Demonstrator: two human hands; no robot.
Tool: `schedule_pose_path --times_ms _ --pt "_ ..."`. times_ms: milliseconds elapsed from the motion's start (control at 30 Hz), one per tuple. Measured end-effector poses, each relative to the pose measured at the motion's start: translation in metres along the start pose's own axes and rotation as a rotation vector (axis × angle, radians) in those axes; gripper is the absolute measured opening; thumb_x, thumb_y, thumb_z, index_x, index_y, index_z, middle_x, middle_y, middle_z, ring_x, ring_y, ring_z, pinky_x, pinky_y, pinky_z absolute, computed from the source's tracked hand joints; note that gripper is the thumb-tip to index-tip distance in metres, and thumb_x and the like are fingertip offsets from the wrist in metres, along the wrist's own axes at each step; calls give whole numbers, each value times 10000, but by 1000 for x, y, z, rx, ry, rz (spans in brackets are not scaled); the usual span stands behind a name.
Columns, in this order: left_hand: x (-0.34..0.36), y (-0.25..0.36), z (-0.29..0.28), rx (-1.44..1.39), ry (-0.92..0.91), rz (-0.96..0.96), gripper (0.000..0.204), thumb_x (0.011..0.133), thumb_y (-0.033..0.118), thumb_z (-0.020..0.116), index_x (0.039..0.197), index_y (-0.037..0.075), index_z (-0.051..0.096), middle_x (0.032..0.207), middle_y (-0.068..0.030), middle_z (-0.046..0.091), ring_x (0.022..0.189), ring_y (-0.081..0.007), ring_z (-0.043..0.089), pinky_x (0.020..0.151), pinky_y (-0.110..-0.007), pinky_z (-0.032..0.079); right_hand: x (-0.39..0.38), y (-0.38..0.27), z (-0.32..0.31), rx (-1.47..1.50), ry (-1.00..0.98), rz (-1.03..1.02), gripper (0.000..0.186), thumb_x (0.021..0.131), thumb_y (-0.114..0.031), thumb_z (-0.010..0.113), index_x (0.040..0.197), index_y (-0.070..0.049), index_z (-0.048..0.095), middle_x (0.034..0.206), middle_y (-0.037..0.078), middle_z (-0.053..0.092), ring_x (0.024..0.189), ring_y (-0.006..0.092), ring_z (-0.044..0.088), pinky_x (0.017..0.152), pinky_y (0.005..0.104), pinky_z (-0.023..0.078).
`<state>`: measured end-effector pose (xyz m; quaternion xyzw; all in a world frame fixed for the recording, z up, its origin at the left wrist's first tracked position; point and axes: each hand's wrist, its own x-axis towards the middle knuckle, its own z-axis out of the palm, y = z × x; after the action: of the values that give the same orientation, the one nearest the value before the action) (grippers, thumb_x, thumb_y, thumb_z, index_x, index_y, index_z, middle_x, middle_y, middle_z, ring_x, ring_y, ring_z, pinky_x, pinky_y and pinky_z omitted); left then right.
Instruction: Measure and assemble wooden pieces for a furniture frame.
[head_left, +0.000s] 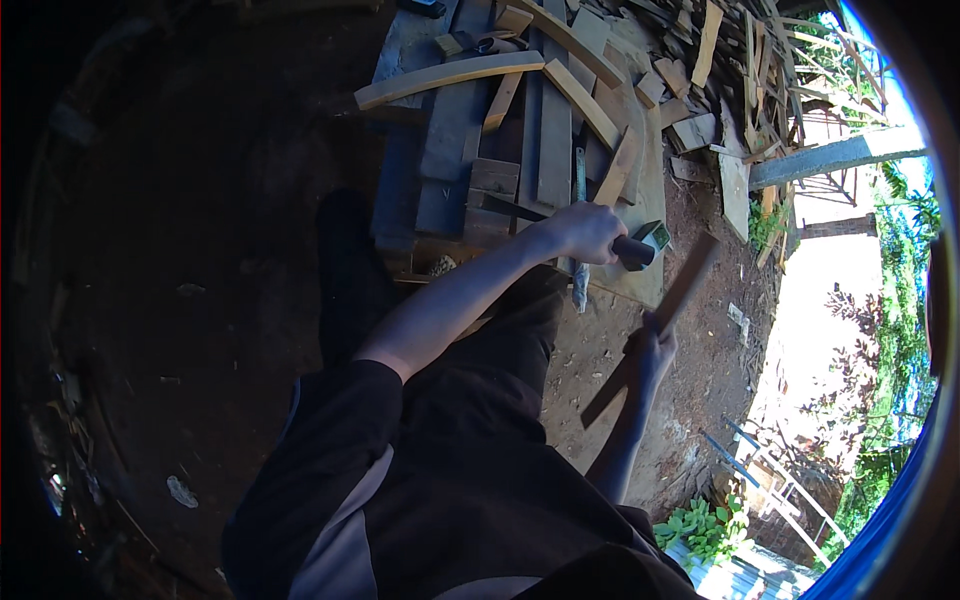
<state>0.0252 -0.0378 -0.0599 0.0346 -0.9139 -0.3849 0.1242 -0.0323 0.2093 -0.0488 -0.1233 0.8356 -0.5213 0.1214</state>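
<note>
My left hand (588,235) is closed round a long dark tool (636,252). Its thick rounded handle end sticks out to the right of the fist, and a narrow dark part reaches left over the stacked wood; its exact kind I cannot make out. Lower and to the right, my right hand (652,352) grips a flat wooden strip (686,288) by its middle, slanting from upper right to lower left. The strip is apart from the tool and held off the bench. Just beyond my left fist lies a green-and-dark object (655,237).
Planks and blocks (492,190) are stacked on the low bench before me. Curved wooden pieces (450,78), a brush (455,43) and a ruler-like strip (580,175) lie on it. Scrap wood (690,100) heaps up at far right; a concrete beam (840,157) stands beyond.
</note>
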Motion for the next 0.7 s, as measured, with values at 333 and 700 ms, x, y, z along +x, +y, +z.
schedule_pose_path --times_ms 333,700 --pt "1 1 -7 -41 18 20 222 743 252 700 881 78 696 787 -130 701 802 -306 697 760 -424 541 35 26 4 661 296 98 160 902 -166 628 843 -41 546 541 13 498 431 112 488 422 302 407" --pt "-5 5 -7 17 4 -2 239 741 242 697 904 67 700 789 -158 698 810 -319 696 772 -434 543 32 35 -2 -67 -178 -24 144 863 -125 573 778 -59 478 545 28 465 418 140 471 395 290 383"
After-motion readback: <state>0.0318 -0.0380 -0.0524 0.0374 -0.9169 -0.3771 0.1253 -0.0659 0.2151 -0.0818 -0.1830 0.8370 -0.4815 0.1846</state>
